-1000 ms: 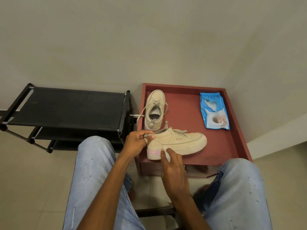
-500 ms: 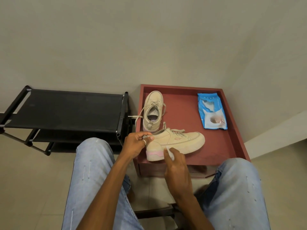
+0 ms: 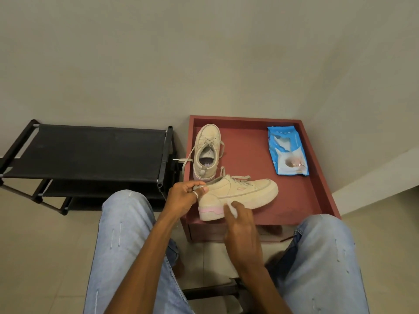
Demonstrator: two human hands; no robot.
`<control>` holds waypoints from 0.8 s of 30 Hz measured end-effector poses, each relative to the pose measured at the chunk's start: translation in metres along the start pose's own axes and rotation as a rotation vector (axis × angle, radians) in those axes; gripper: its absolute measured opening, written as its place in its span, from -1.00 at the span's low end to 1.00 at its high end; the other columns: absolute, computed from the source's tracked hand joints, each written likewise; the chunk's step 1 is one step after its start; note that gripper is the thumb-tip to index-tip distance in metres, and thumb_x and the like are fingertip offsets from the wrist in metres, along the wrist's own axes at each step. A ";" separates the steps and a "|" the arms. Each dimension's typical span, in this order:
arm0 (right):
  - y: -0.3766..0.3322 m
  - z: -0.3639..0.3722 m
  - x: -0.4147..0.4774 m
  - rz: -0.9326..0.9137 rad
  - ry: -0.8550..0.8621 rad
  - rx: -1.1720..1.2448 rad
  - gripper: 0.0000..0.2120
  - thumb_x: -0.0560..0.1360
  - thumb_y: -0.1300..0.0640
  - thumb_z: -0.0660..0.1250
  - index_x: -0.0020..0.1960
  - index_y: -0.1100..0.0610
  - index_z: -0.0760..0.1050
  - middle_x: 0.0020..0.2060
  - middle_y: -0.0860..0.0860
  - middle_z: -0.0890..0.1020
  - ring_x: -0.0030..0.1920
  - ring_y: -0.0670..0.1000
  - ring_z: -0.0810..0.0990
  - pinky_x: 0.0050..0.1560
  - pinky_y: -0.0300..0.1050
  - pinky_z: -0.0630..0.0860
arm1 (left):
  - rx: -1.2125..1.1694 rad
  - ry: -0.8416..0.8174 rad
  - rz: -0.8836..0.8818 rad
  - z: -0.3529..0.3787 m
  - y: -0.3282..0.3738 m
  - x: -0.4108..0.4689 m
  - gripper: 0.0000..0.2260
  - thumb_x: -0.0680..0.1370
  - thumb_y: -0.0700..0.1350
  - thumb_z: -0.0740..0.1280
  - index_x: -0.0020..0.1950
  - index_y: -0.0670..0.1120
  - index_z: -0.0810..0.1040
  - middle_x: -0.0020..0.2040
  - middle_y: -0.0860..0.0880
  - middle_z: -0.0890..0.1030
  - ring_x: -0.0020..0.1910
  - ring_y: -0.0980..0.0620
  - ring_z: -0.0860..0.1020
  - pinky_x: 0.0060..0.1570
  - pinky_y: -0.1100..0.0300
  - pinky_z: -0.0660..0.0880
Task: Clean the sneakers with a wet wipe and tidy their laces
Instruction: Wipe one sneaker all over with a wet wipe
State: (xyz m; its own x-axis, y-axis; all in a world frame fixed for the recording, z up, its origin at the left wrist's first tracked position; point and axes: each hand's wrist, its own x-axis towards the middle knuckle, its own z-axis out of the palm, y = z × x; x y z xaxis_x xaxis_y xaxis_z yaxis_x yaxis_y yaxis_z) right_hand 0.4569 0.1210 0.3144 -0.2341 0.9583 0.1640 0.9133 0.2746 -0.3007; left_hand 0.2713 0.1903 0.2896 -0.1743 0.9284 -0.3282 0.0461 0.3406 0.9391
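Wiping step: left hand (image 3: pixel 184 196) grips heel of near sneaker (image 3: pixel 238 193), frame centre; right hand (image 3: pixel 240 225) pinches wet wipe (image 3: pixel 233 208) against sole. Next probably rub along sole, holding shoe steady.

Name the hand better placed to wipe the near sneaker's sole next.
Right. The right hand presses the wipe against the side of the near sneaker; the left hand grips its heel.

red tray table (image 3: pixel 322 196), two beige sneakers (image 3: pixel 207 152) (image 3: pixel 244 192), blue wipes pack (image 3: pixel 287 150)

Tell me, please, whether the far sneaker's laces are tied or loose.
Loose: one lace end of the far sneaker trails over the red tray's left rim; no bow shows.
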 end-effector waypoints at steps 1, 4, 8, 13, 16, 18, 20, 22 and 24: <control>0.007 -0.003 0.003 0.040 0.009 0.002 -0.41 0.24 0.47 0.49 0.27 0.27 0.54 0.18 0.24 0.56 0.13 0.21 0.56 -0.13 -0.01 0.66 | -0.001 0.001 -0.001 0.000 0.000 0.000 -0.90 0.50 -0.12 0.54 -0.04 0.07 0.74 -0.09 0.04 0.75 0.01 -0.01 0.71 0.07 0.05 0.66; 0.035 -0.016 0.013 0.188 0.082 -0.023 -0.49 0.29 0.51 0.44 0.23 0.33 0.55 0.13 0.30 0.57 0.05 0.27 0.58 -0.13 0.06 0.63 | 0.006 0.005 -0.006 0.000 0.001 0.001 -0.90 0.50 -0.10 0.54 -0.01 0.04 0.74 -0.08 0.03 0.75 0.00 -0.02 0.70 0.05 0.05 0.67; 0.040 -0.015 0.018 0.220 0.153 -0.024 -0.56 0.32 0.51 0.42 0.19 0.37 0.56 0.12 0.33 0.58 0.05 0.30 0.59 -0.09 0.07 0.61 | 0.021 0.005 -0.003 0.001 0.002 0.000 -0.90 0.50 -0.11 0.54 0.00 0.03 0.74 -0.08 0.02 0.75 -0.01 0.01 0.70 0.04 0.06 0.67; 0.007 0.000 0.005 0.024 0.073 0.040 -0.49 0.24 0.44 0.52 0.19 0.31 0.58 0.14 0.25 0.59 0.08 0.23 0.59 -0.09 0.01 0.63 | 0.017 0.012 0.008 0.002 0.003 -0.002 -0.91 0.50 -0.12 0.54 -0.03 0.04 0.74 -0.14 0.06 0.75 -0.07 0.05 0.70 0.00 0.10 0.65; 0.019 -0.006 0.008 0.084 0.092 0.031 -0.54 0.31 0.44 0.48 0.20 0.30 0.57 0.16 0.24 0.58 0.05 0.23 0.57 -0.17 0.01 0.64 | 0.000 0.013 0.005 0.002 0.004 -0.003 -0.91 0.50 -0.13 0.53 -0.03 0.03 0.73 -0.18 0.09 0.74 -0.14 0.13 0.68 -0.03 0.14 0.65; 0.037 -0.013 0.016 0.174 0.133 0.016 -0.61 0.37 0.43 0.43 0.19 0.32 0.58 0.14 0.27 0.58 0.02 0.25 0.58 -0.16 0.05 0.62 | -0.009 0.012 0.004 0.002 0.004 -0.002 -0.91 0.50 -0.14 0.54 -0.03 0.02 0.73 -0.20 0.10 0.74 -0.17 0.17 0.68 -0.06 0.17 0.65; 0.057 -0.018 0.025 0.247 0.166 0.023 -0.65 0.40 0.44 0.38 0.19 0.33 0.57 0.12 0.30 0.59 0.00 0.29 0.59 -0.12 0.09 0.62 | -0.003 0.013 0.005 0.002 0.003 -0.002 -0.91 0.50 -0.14 0.54 -0.02 0.01 0.74 -0.20 0.10 0.73 -0.19 0.18 0.66 -0.11 0.21 0.62; 0.071 -0.019 0.031 0.297 0.182 0.069 -0.66 0.43 0.44 0.33 0.20 0.33 0.57 0.10 0.29 0.60 -0.02 0.29 0.60 -0.11 0.12 0.62 | 0.001 0.016 0.007 0.002 0.003 -0.002 -0.90 0.50 -0.14 0.54 0.00 -0.01 0.74 -0.18 0.10 0.73 -0.18 0.20 0.67 -0.12 0.24 0.60; 0.066 -0.017 0.031 0.290 0.205 0.090 -0.68 0.43 0.45 0.33 0.17 0.34 0.58 0.08 0.28 0.61 -0.01 0.28 0.60 -0.09 0.12 0.62 | 0.014 0.015 0.014 0.002 0.003 -0.002 -0.88 0.50 -0.14 0.54 0.02 -0.03 0.74 -0.17 0.10 0.74 -0.17 0.22 0.67 -0.13 0.27 0.59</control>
State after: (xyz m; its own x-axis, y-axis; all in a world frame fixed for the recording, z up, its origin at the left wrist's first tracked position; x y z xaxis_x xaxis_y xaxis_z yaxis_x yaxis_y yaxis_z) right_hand 0.5156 0.1674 0.3159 0.1103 0.9639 0.2422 0.8969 0.0085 -0.4422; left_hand 0.2735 0.1895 0.2933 -0.1886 0.9306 -0.3137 0.0620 0.3301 0.9419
